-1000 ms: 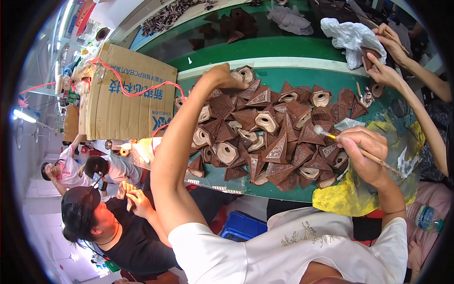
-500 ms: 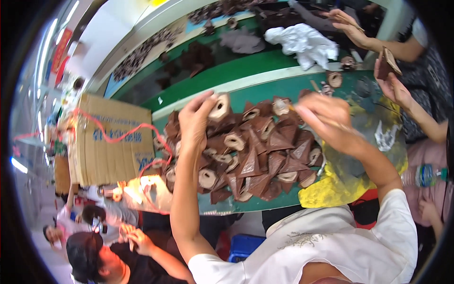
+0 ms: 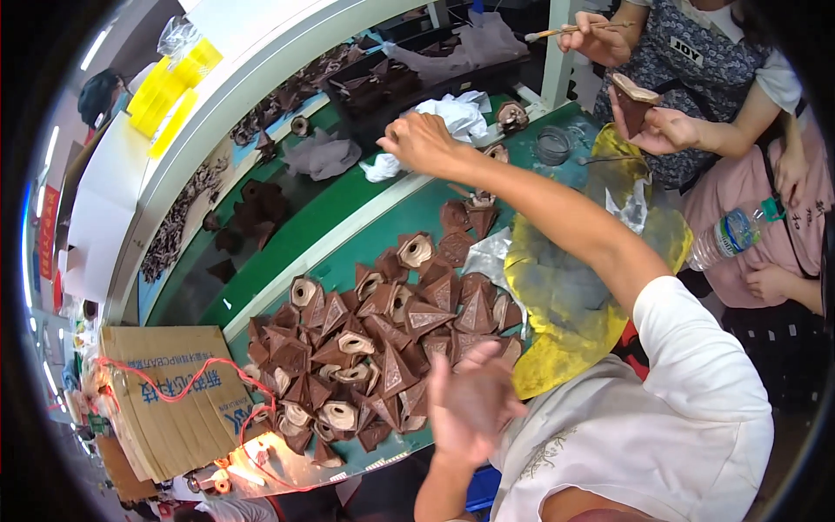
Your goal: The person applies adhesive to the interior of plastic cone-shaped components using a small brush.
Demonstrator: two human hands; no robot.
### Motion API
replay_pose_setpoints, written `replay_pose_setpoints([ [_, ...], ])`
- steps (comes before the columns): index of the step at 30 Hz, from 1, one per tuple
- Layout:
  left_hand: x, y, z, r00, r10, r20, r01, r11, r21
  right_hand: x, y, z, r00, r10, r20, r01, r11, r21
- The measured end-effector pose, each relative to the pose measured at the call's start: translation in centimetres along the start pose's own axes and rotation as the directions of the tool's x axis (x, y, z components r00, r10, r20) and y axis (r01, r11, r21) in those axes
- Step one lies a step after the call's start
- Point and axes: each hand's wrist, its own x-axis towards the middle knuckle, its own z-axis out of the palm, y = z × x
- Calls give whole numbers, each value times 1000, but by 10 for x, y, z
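A heap of brown cone-shaped leather pieces (image 3: 374, 348), some showing pale round openings, lies on the green table (image 3: 365, 244). My left hand (image 3: 470, 400) is blurred at the heap's near right edge, close to my white shirt, fingers apart, with nothing seen in it. My right hand (image 3: 424, 141) is stretched far across the table, fingers curled, right beside a crumpled white cloth (image 3: 452, 117). A thin brush (image 3: 459, 189) seems to stick out under that hand, above a few loose brown pieces (image 3: 465, 213).
A yellow plastic sheet (image 3: 565, 304) covers the table's right end, with a small round dish (image 3: 552, 143) beyond it. A co-worker at top right holds a brush (image 3: 565, 33) and a brown piece (image 3: 633, 94). A water bottle (image 3: 732, 230) lies by them. A cardboard box (image 3: 165, 391) stands at left.
My right hand has swung from over the heap out to the far side by the white cloth. My left hand has drawn back from the heap's far edge to its near edge.
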Motion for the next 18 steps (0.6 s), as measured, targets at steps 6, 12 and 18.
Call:
replay_pose_setpoints([
  [6,6,-73,-37,976,-112,-185,181,890,418,-79,-36,-99,975,-214,63,202,965,167],
  [12,15,-101,-8,957,-291,17,235,802,549,-168,-18,-161,957,-288,36,270,929,253],
  [18,14,-120,-3,816,-448,365,258,848,464,-188,-25,-209,977,-179,114,139,947,291],
])
